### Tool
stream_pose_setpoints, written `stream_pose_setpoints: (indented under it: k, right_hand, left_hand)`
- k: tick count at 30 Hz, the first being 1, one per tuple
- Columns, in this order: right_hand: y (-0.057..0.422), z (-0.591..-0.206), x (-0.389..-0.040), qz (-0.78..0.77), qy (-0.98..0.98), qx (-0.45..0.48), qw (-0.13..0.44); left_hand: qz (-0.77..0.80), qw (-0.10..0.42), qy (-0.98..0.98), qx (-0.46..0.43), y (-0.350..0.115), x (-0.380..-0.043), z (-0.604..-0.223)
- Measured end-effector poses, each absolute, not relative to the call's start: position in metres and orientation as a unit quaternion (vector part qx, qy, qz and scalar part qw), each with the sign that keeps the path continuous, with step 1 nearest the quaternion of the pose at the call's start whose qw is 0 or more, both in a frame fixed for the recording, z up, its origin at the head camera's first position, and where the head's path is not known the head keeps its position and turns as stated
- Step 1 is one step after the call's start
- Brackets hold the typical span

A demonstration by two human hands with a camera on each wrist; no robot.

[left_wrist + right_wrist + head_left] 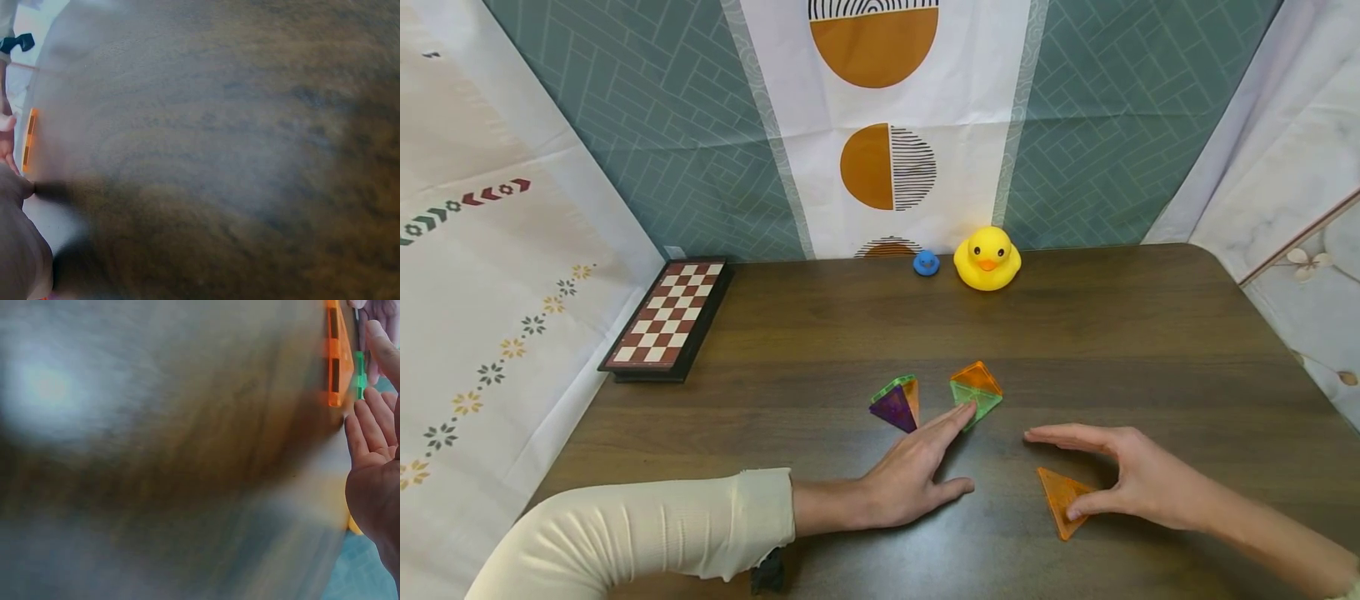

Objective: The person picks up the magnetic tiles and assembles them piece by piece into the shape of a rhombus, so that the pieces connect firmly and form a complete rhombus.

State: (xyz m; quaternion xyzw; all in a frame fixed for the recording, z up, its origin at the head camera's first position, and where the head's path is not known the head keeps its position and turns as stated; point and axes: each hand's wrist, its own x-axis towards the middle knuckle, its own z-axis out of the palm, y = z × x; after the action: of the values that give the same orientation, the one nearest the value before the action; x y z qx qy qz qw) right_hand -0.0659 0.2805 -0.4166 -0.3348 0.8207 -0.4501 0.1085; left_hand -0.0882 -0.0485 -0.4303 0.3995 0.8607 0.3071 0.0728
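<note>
My left hand (913,483) reaches over the table with straight fingers, their tips on a translucent green triangular magnetic tile (987,402). An orange tile (976,377) adjoins its far side. Left of those fingertips sits a cluster with a purple tile (895,408), a green tile (891,384) and an orange tile (912,392). On the right, an orange triangular tile (1058,493) lies between the spread thumb and fingers of my right hand (1150,483), the thumb overlapping its edge. The right wrist view shows this orange tile (334,362) edge-on, beside the loosely extended fingers (375,419).
A yellow rubber duck (987,260) and a small blue duck (927,263) stand at the table's back edge. A checkered board-game box (666,317) lies at the back left. Patterned cloths hang behind and at both sides of the brown wooden table (820,333).
</note>
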Motion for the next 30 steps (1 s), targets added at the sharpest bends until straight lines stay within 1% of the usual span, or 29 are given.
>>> stream_pose_setpoints:
  k: [6, 20, 30]
  right_hand:
    - [0.282, -0.418, -0.058, -0.410, 0.837, -0.352, 0.085]
    - [0.287, -0.428, -0.055, -0.380, 0.838, -0.387, 0.060]
    - [0.284, -0.429, -0.055, -0.375, 0.845, -0.379, 0.041]
  left_hand:
    - [0.307, 0.073, 0.859, 0.403, -0.049, -0.088, -0.430]
    - [0.305, 0.067, 0.861, 0.402, -0.049, -0.088, -0.430]
    - [0.304, 0.074, 0.861, 0.400, -0.049, -0.088, -0.430]
